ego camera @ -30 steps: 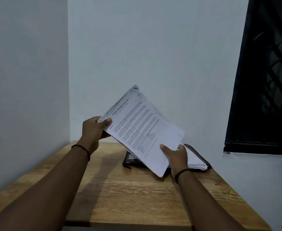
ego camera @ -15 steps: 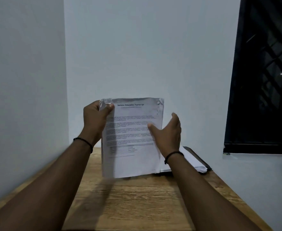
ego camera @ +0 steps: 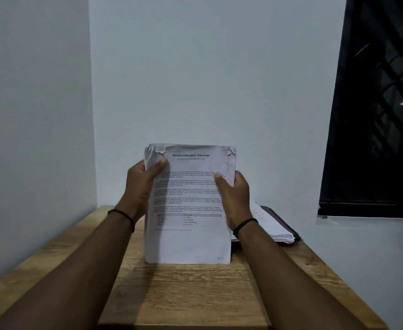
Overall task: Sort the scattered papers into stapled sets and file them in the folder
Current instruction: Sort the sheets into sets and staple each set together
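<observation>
Two hands hold one set of papers point(ego camera: 188, 210) upright, its lower edge resting on or just above the bench point(ego camera: 195, 294); contact cannot be confirmed. This posture suits squaring the sheets: stood on edge, loose pages can settle level before stapling. The printed face, headed "Sample Education Transcript", is turned toward the person, which also permits a check of which set it belongs to. The left hand point(ego camera: 141, 184) has its grip closed on the left margin of the set, thumb across the front near the crumpled upper left corner, remaining fingers hidden behind the sheets. The right hand point(ego camera: 234, 196) has its grip closed on the right margin, thumb pressed on the front at mid-height, fingers behind. Both forearms extend forward and converge on the set, wrists slightly raised, each wearing a dark band. To the right of the held set, and behind it, a further stack of papers point(ego camera: 274, 227) lies flat on a dark folder point(ego camera: 284, 222) at the far end of the bench. Whether the held set is already stapled cannot be told; both upper corners show creasing.
</observation>
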